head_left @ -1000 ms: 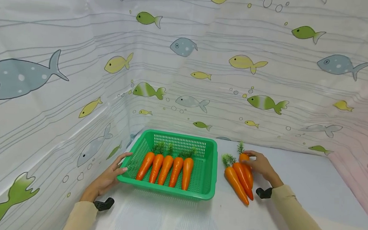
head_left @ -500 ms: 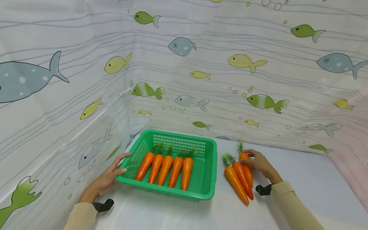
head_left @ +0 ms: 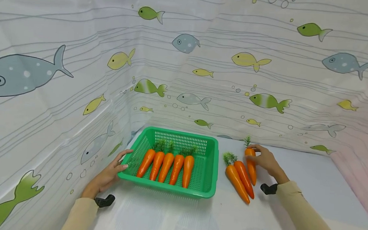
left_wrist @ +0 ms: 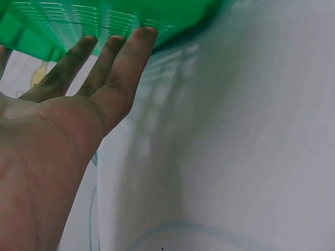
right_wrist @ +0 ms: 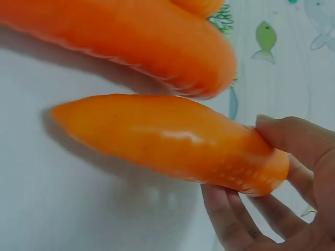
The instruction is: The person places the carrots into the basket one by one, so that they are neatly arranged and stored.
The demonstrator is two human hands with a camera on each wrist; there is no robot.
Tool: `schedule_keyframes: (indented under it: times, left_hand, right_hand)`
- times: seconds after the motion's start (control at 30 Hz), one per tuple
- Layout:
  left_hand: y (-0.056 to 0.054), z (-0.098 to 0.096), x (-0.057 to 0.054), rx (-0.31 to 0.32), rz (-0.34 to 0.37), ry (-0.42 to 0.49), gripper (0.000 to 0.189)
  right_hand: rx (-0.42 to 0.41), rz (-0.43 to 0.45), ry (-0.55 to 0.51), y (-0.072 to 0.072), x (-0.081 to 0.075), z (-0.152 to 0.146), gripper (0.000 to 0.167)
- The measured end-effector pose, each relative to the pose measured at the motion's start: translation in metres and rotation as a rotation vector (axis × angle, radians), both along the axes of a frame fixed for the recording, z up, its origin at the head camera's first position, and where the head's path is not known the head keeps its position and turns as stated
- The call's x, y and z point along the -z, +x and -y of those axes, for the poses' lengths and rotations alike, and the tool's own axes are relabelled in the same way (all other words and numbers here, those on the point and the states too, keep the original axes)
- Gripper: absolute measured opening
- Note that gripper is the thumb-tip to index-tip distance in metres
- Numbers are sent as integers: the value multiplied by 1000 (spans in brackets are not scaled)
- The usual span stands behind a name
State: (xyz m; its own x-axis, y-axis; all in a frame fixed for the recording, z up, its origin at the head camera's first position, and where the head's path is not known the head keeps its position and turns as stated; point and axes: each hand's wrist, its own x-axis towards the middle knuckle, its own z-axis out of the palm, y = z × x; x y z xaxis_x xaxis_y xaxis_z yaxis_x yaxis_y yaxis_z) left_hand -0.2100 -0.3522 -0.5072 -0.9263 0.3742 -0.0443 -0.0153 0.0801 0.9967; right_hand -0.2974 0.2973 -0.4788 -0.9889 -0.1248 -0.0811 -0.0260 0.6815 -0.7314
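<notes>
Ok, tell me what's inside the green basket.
Five carrots lie side by side in the green basket; its floor directly beneath them is covered, so unseen.

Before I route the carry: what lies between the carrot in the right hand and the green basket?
Two loose carrots lie side by side on the white tabletop between the held carrot and the green basket; the head view shows this.

Basket point(head_left: 211, 169) on tbl point(head_left: 228, 221), 5 carrots point(head_left: 166, 167) in it. 3 other carrots point(head_left: 243, 179) on tbl, R of basket. Sheet point(head_left: 222, 96) behind.
</notes>
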Motion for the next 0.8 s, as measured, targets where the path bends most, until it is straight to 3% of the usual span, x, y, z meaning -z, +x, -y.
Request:
schedule_keyframes:
  times: [0.33,0.8]
  left_hand:
    - [1,2,-1,-4,-4,-15,63]
    - [3,-3,-6,8,7,11,62]
  right_hand:
    - [17,-98,-47,1,-23,2,67]
    - [-35,-172,-207,14,-54,44,62]
